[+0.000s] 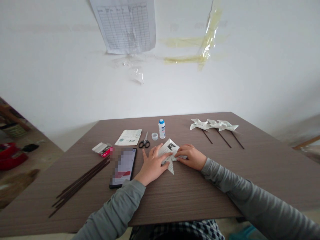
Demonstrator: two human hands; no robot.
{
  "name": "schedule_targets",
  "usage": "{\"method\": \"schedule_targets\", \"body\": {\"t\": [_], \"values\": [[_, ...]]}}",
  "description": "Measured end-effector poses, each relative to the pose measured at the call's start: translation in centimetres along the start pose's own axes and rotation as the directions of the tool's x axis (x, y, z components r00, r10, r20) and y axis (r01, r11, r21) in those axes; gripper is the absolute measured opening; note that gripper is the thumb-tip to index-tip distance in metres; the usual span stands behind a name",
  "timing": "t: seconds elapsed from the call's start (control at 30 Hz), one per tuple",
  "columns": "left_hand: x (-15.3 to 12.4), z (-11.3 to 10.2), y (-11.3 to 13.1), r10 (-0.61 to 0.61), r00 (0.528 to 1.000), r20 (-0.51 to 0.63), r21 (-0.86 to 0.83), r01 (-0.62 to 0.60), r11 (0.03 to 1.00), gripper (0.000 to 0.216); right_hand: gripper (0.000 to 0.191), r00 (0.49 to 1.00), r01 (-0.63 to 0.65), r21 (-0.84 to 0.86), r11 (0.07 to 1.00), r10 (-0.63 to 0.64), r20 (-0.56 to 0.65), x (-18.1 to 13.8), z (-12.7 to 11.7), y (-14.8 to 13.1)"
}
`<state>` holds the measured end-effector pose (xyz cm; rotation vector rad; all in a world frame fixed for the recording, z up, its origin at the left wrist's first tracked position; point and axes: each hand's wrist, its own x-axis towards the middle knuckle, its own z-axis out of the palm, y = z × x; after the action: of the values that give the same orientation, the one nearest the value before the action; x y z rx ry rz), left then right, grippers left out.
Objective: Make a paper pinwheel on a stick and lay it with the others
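Note:
A folded piece of printed paper [170,149] lies on the brown table [190,193] in front of me. My left hand [153,164] rests flat on its left part, fingers stretched out and spread. My right hand [190,156] presses on the paper's right edge with its fingers curled down, fingertips on a fold. Both arms wear grey sleeves.
A phone [123,167] lies left of my left hand, with several thin dark sticks [80,184] further left. Behind are scissors [144,142], a glue bottle [162,128], its cap [154,136], a paper sheet [129,137] and a small box [102,149]. Three paper pinwheels [212,125] lie at the back right.

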<state>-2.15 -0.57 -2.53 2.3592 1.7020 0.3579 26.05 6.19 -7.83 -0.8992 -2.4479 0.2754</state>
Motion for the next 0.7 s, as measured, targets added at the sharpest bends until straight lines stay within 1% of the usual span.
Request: {"method": "schedule_targets", "body": {"t": [0.17,0.3,0.53,0.63,0.7], "values": [[-0.27,-0.18,0.3,-0.033,0.999,0.01,0.011,0.033,0.999,0.057,0.017,1.0,0.004,0.0,1.0,-0.004,0.004,0.0,0.03,-0.01],[-0.36,-0.05,0.16,-0.063,0.998,-0.03,0.03,0.064,0.997,0.049,0.018,1.0,0.004,-0.014,1.0,-0.004,0.006,0.03,0.13,0.11],[-0.28,0.01,-0.33,-0.104,0.99,-0.096,0.09,0.113,0.99,0.042,0.017,0.998,0.053,0.067,0.996,-0.05,-0.038,0.16,0.15,0.3],[-0.22,-0.07,-0.48,-0.108,0.988,-0.107,0.094,0.118,0.989,0.044,0.022,0.997,0.037,0.11,0.993,-0.029,-0.076,0.2,-0.12,0.24],[-0.14,-0.12,-0.61,-0.119,0.989,-0.087,0.093,0.127,0.988,0.047,0.025,0.994,0.012,0.11,0.994,0.001,-0.114,0.2,-0.35,0.27]]}}
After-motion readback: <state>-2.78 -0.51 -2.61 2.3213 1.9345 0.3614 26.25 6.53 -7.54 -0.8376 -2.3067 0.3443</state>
